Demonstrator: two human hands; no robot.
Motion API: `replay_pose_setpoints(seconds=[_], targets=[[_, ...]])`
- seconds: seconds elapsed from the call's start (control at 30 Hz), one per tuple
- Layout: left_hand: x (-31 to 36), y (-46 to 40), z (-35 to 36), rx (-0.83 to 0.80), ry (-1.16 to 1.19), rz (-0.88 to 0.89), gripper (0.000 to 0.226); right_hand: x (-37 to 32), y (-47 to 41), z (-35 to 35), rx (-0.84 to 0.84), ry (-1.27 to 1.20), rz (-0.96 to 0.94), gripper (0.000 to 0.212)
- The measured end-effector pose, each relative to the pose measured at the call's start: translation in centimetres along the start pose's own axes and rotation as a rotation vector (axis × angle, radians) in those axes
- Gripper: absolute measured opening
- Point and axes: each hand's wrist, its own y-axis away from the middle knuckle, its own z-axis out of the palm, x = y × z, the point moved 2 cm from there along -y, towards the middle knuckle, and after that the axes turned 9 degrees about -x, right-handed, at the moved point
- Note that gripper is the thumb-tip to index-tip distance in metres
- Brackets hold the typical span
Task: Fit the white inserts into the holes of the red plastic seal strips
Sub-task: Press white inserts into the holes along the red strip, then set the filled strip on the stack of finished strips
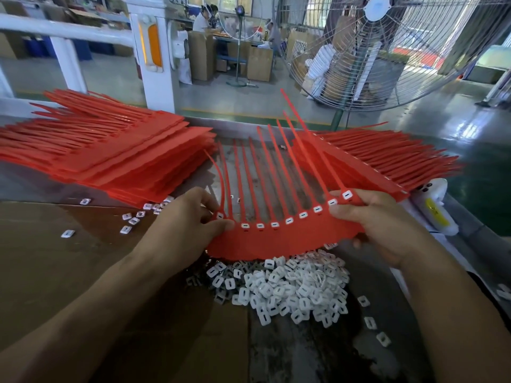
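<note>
Red strip held up over the bench

A stack of red strips [110, 153] lies left. The left hand [188, 219] and right hand [376, 217] pinch a red sheet of strips [282, 239], white inserts [287, 220] seated, hiding part of the loose insert heap [290, 288]; fan [387, 51] behind right

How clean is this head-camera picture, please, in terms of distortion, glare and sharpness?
Head view: wide-angle distortion bows the white rail and fan near the edges; daylight glares off the wet-looking floor; the background workers are soft; the held red strip and white inserts are reasonably sharp.
</note>
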Motion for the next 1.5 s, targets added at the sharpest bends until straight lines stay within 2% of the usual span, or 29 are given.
replay_pose_setpoints(seconds=[0.17,0.37,0.53,0.67,0.93,1.03,1.13,1.23,1.33,1.5], targets=[[1.3,0.7,1.6,-0.118,0.14,0.07,0.023,-0.2,0.4,-3.0,0.097,0.06,-0.076,0.022],[1.8,0.7,0.9,-0.037,0.105,0.181,0.023,0.0,0.0,-3.4,0.149,-0.047,-0.11,0.017],[2.0,0.9,1.0,-0.036,0.101,0.291,0.024,0.0,0.5,-2.3,-0.022,0.054,0.002,0.019],[2.1,0.9,1.1,-0.004,0.115,0.358,0.027,-0.2,0.7,-1.8,-0.015,0.022,0.02,0.015],[1.7,0.7,0.5,0.143,0.155,0.389,0.028,-0.9,0.7,-1.1,-0.059,0.067,-0.119,0.014],[2.4,1.3,0.7,0.163,0.161,0.491,0.033,-1.1,0.9,-1.2,-0.069,0.049,-0.159,0.017],[2.8,2.2,0.8,0.235,0.163,0.597,0.025,-1.1,1.0,-1.2,-0.095,0.051,-0.174,0.014],[3.0,2.6,0.6,0.325,0.149,0.651,0.021,-1.1,0.9,-1.0,-0.089,0.026,-0.202,0.021],[2.7,2.4,0.1,0.415,0.172,0.647,0.02,-1.0,0.7,-0.6,-0.047,-0.022,-0.246,0.021],[2.1,1.3,-0.6,0.514,0.208,0.598,0.018,-0.2,0.0,0.6,0.011,-0.06,-0.27,0.009]])
